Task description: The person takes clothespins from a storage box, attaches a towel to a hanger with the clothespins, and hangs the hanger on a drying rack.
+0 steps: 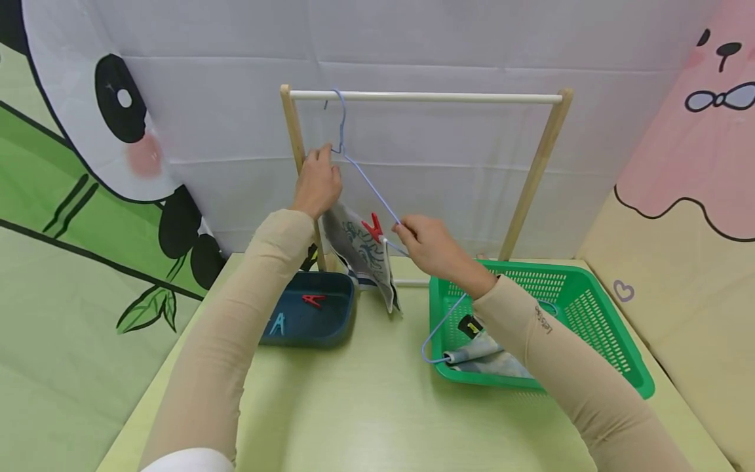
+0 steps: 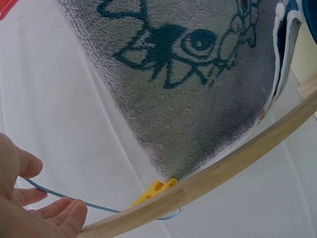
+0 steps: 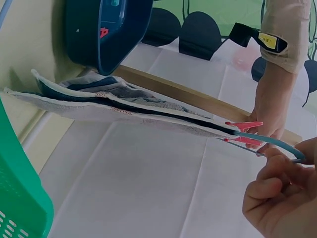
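A blue wire hanger hangs by its hook from a rack's white rail, tilted down to the right. My right hand pinches its lower right end between thumb and fingers. My left hand is at the hanger's left side; in the left wrist view its fingers are spread around the wire without closing on it. A grey towel with a dark blue drawing hangs from the hanger. One red clothespin clips it near my right hand, and a yellow clothespin is at its other corner.
A dark blue bin with a red and a light blue clothespin stands at left. At right, a green basket contains folded cloth and another blue hanger. The rack's wooden posts rise behind.
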{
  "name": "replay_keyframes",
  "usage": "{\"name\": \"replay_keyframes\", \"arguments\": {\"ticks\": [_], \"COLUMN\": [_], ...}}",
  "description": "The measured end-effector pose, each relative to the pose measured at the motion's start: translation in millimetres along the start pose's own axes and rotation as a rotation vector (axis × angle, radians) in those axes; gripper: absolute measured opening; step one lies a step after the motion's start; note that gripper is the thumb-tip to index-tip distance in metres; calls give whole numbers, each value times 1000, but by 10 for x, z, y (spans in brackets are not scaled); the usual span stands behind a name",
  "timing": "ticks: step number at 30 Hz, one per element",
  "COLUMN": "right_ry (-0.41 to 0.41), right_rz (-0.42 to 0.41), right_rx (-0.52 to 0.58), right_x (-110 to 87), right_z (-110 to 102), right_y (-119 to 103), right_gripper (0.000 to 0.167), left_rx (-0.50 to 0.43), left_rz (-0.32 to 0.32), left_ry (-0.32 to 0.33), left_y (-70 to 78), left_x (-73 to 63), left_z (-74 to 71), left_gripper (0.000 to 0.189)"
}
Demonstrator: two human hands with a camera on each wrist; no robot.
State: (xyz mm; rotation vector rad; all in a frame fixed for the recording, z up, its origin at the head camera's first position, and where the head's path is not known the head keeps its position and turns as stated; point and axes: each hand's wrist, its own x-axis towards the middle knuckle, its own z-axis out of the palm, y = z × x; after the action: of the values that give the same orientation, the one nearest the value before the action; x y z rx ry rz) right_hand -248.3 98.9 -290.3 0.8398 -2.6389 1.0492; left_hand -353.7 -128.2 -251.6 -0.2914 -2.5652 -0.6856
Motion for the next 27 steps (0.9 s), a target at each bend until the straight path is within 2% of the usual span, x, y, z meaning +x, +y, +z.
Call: {"name": "replay_keyframes", "arguments": {"ticks": [5,9,17,22,27], "right_ry": [-23,-20,24,7,-17], "right_rz": [25,33,46,81,109], "right_rx": [57,61,-1,-22,-42], "right_x": [-64,-117,-238,-315,-402], "right_z": [-42,-94,-246,-356,-458], "right_y": [80,172,351,470,621], "right_gripper": [30,36,38,43,50], "left_rx": [-8,-19,-24,40,58], "left_rz": [2,27,129,180,173], "left_ry": [-50,-94,-129,-265,-413], "left_y": [-22,-61,-245,-447,-650], "left_x": [-48,-133,-430,-622,-773], "left_z": [-2,-12,-18,-5,64], "left_gripper": [52,52,24,26,24]}}
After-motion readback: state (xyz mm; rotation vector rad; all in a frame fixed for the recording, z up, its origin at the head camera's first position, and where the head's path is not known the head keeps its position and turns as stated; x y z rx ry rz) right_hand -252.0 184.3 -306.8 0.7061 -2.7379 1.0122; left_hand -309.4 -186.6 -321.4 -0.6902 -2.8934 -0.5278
